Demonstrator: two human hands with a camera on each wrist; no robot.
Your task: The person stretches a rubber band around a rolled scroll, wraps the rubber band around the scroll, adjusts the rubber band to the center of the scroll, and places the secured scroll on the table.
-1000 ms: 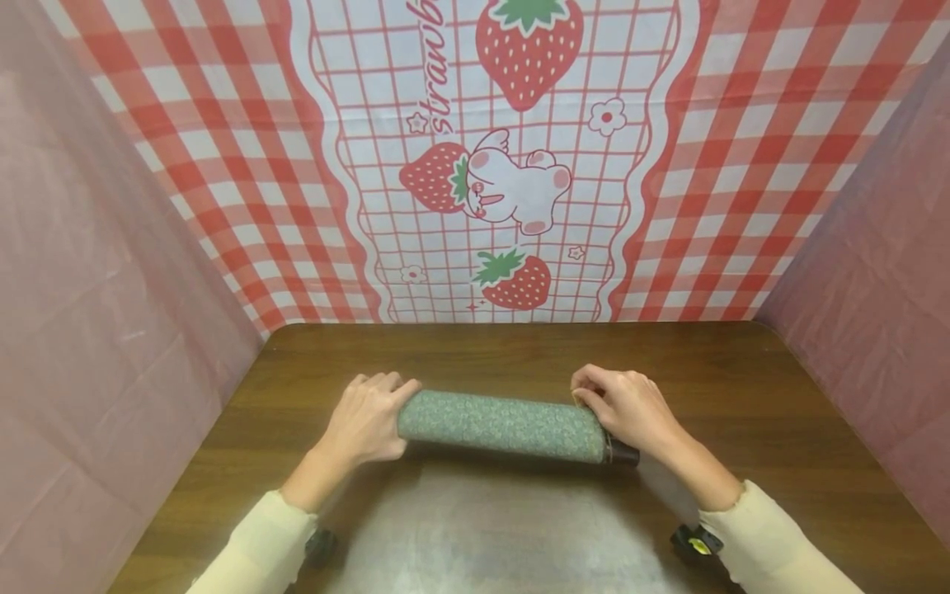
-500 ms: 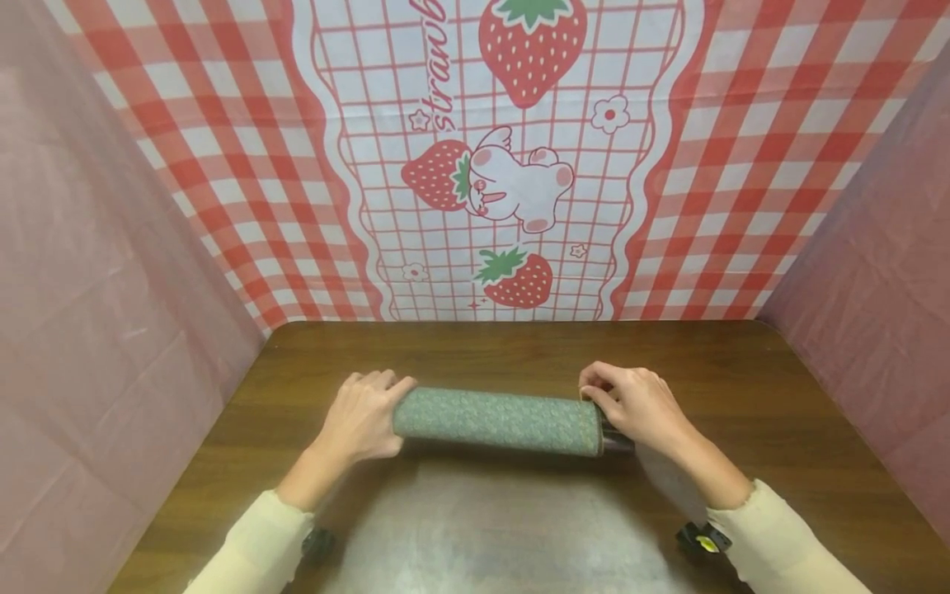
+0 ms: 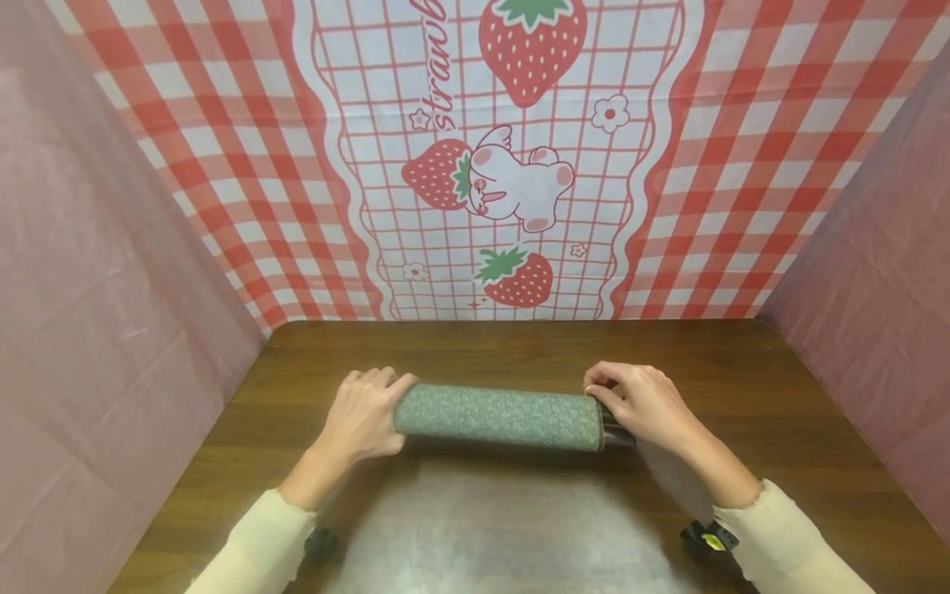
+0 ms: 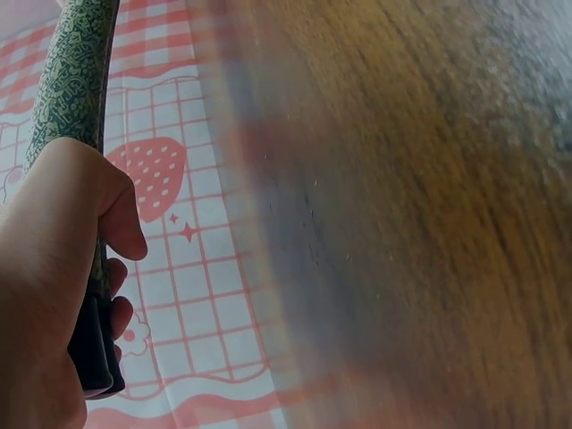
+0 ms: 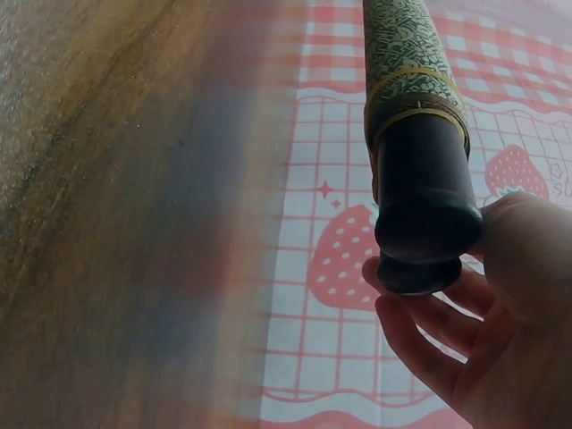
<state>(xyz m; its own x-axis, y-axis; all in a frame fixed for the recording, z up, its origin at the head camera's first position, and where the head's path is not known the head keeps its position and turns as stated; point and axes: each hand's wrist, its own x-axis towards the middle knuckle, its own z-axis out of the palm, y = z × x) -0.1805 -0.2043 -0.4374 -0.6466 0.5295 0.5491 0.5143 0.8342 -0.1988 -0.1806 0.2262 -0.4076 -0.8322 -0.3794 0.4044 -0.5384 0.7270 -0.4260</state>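
A rolled scroll (image 3: 497,417) covered in green patterned cloth lies crosswise between my two hands in the head view, over the table. My left hand (image 3: 364,417) grips its left end; the left wrist view shows the thumb and fingers curled round it, with a black knob (image 4: 94,349) below them. At the other end, my right hand (image 3: 638,404) pinches the far edge of the scroll between thumb and forefinger. Two dark knobs (image 5: 429,223) stick out there in the right wrist view, beside yellow banding (image 5: 418,114) on the cloth.
The brown wooden table (image 3: 297,355) has a pale glare patch (image 3: 490,528) in front of me. A red and white strawberry cloth (image 3: 623,173) hangs behind it. Pink curtains (image 3: 104,330) close off both sides. Dark wrist devices (image 3: 708,536) sit under the sleeves.
My right hand has slid slightly to the right along the scroll's edge. The scroll has shifted a little away from me and its right end has turned slightly. The left hand keeps its grip.
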